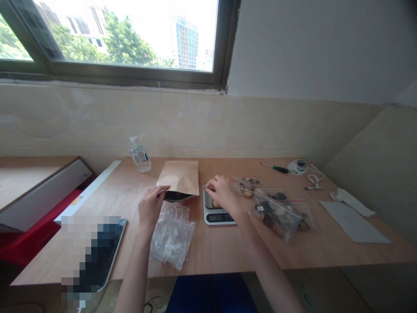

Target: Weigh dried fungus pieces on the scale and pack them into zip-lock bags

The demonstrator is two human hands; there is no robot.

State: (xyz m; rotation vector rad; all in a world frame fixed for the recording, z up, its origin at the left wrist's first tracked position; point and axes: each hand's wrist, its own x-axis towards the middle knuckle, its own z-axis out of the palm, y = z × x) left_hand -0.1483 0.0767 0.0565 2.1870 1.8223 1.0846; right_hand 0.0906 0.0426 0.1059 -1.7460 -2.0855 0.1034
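Note:
My left hand (151,206) grips the near edge of a flat kraft paper bag (178,177) lying on the wooden table (208,256). A dark round object (176,197) shows at the bag's mouth, partly hidden by the paper. My right hand (223,193) is over a white digital kitchen scale (216,216), its fingers down at a small brown piece (215,203) on the weighing surface. The hand hides most of the scale's top. Right of it lie zip bags of dark dried pieces (278,215) and a smaller zip bag (247,187).
A crumpled transparent zip bag (172,238) lies below the paper bag. Farther back stand a water bottle (140,154), a green-handled screwdriver (276,168) and a white round device (297,167). A grey sheet (353,221) lies right; a pixelated tablet (94,252) lies at the front left.

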